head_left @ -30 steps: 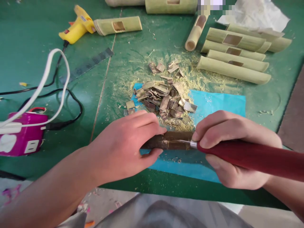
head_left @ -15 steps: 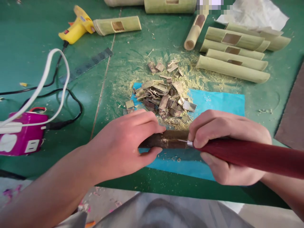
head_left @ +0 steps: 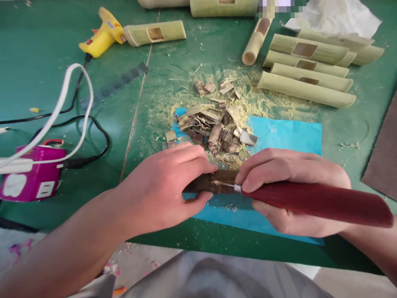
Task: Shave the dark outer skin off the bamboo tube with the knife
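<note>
- While the dark bamboo piece (head_left: 228, 176) lies at lower centre, the left hand (head_left: 169, 182) is closed over its left end, fingers along the far side, thumb along the near side.
- At lower right, the right hand (head_left: 297, 169) curls firmly round one red-handled tool (head_left: 316, 203), its thin metal tip on the piece's scratched surface.
- Scoring here looks only partly done: pale marks show, no opening is visible, and cutting seems left; the right end is hidden.
- Just above, one heap of brown chips (head_left: 217, 128), too jumbled to count, overlaps one blue sheet (head_left: 288, 132).
- Six openings appear already cut: three in the overlapping stack (head_left: 305, 93) at upper right, one in the slanting tube (head_left: 254, 43), one in the thick tube (head_left: 211, 9) at top centre, one in the short tube (head_left: 170, 32) beside one yellow glue gun (head_left: 105, 35) at upper left.
- One purple power block (head_left: 34, 178) sits at left.
</note>
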Action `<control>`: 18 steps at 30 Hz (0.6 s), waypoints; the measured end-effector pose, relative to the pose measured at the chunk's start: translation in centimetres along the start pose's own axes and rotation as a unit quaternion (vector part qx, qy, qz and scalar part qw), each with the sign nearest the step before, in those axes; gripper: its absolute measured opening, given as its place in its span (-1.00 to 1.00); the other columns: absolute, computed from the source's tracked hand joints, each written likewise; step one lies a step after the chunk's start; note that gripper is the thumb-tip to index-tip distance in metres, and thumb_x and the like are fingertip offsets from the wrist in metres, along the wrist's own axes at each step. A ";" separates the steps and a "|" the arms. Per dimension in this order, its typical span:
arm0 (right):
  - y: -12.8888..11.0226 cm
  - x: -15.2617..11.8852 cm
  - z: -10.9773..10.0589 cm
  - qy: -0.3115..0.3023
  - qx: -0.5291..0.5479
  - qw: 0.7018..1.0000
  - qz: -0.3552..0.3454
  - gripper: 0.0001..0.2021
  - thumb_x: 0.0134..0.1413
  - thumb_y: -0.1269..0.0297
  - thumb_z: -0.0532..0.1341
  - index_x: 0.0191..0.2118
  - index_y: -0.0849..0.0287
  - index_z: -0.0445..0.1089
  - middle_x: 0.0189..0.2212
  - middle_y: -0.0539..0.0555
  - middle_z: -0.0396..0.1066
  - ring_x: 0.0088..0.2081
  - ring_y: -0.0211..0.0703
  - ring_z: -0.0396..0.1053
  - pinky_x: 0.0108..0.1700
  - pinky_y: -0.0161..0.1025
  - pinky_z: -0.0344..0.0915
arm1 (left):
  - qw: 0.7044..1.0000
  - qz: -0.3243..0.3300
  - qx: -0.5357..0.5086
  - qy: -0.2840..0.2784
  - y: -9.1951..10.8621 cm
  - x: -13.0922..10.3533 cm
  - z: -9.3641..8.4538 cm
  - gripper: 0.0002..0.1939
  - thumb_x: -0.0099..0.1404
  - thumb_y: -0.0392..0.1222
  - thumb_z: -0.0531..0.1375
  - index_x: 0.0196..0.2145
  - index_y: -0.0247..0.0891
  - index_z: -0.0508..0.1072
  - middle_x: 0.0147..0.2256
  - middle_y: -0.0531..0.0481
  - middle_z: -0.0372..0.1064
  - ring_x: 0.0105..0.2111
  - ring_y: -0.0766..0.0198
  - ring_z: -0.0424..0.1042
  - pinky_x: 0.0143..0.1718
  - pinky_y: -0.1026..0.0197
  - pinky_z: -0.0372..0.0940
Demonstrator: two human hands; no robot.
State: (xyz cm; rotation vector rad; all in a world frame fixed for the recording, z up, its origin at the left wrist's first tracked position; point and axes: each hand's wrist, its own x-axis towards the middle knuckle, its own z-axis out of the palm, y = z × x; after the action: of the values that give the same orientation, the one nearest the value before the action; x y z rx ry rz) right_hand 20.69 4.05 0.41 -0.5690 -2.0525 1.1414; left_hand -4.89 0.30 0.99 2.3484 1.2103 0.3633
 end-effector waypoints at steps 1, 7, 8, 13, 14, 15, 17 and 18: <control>0.1 -0.1 0.0 0.002 0.001 1.000 0.000 -0.82 0.04 0.55 0.36 -0.22 0.20 0.50 -0.27 0.04 0.61 -0.20 -0.36 0.59 -0.08 -0.50 0.48 | 1.000 -0.002 0.001 -0.005 0.0 0.0 0.0 -0.81 0.35 -0.26 0.18 -0.09 -0.20 0.49 -0.23 -0.02 0.44 -0.23 0.17 0.45 -0.21 0.14 0.32; -0.1 0.2 0.4 0.000 -0.019 1.000 -0.003 -0.84 0.05 0.55 0.32 -0.24 0.21 0.50 -0.27 0.02 0.60 -0.22 -0.41 0.57 -0.08 -0.53 0.46 | 1.000 -0.003 0.005 -0.013 0.1 0.1 -0.3 -0.81 0.35 -0.25 0.17 -0.10 -0.20 0.49 -0.24 -0.03 0.44 -0.24 0.16 0.45 -0.22 0.13 0.34; -0.2 0.2 0.5 0.006 -0.030 1.000 -0.003 -0.85 0.05 0.55 0.31 -0.26 0.20 0.49 -0.29 0.02 0.58 -0.26 -0.40 0.56 -0.11 -0.52 0.47 | 1.000 -0.003 0.006 -0.015 0.1 0.1 -0.3 -0.82 0.36 -0.25 0.16 -0.10 -0.20 0.49 -0.24 -0.04 0.44 -0.24 0.16 0.45 -0.21 0.12 0.35; -0.7 0.1 0.4 0.049 -0.049 0.998 -0.011 -0.79 -0.06 0.58 0.22 -0.34 0.11 0.42 -0.41 -0.01 0.51 -0.39 -0.31 0.51 -0.30 -0.38 0.51 | 1.000 -0.001 0.006 -0.025 0.0 0.0 -0.2 -0.84 0.37 -0.23 0.17 -0.11 -0.24 0.49 -0.23 -0.06 0.44 -0.23 0.16 0.45 -0.20 0.09 0.36; -0.7 0.0 0.2 0.056 -0.047 0.997 -0.015 -0.78 -0.08 0.59 0.22 -0.34 0.11 0.42 -0.41 -0.01 0.51 -0.40 -0.29 0.51 -0.33 -0.37 0.51 | 1.000 -0.001 0.006 -0.022 0.0 0.0 -0.2 -0.83 0.38 -0.22 0.17 -0.10 -0.24 0.48 -0.22 -0.06 0.45 -0.22 0.16 0.45 -0.19 0.08 0.37; -0.7 -0.1 0.1 0.063 -0.045 0.997 -0.018 -0.77 -0.09 0.59 0.22 -0.33 0.10 0.42 -0.41 0.00 0.51 -0.41 -0.28 0.52 -0.34 -0.35 0.51 | 1.000 0.000 0.006 -0.019 -0.1 -0.1 -0.1 -0.83 0.38 -0.22 0.17 -0.09 -0.22 0.48 -0.21 -0.06 0.46 -0.22 0.16 0.45 -0.18 0.08 0.37; -0.8 -0.1 -0.1 0.075 -0.050 0.996 -0.016 -0.76 -0.07 0.58 0.23 -0.30 0.10 0.43 -0.38 0.01 0.53 -0.40 -0.28 0.54 -0.33 -0.34 0.53 | 1.000 0.002 0.004 -0.007 -0.2 -0.2 0.1 -0.83 0.38 -0.19 0.17 -0.08 -0.18 0.47 -0.20 -0.06 0.47 -0.21 0.16 0.45 -0.18 0.08 0.38; -0.8 0.0 -0.1 0.071 -0.051 0.996 -0.011 -0.77 -0.05 0.57 0.24 -0.29 0.10 0.44 -0.37 0.01 0.55 -0.38 -0.27 0.55 -0.31 -0.34 0.54 | 1.000 0.002 0.001 -0.004 -0.2 -0.2 0.2 -0.83 0.38 -0.18 0.17 -0.09 -0.16 0.46 -0.20 -0.05 0.47 -0.22 0.15 0.45 -0.18 0.08 0.38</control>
State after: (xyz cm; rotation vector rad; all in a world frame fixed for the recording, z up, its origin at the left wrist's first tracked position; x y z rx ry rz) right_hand 20.75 3.67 1.10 -0.6573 -1.9974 0.9601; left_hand -5.07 0.22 0.74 2.3527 1.2032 0.3529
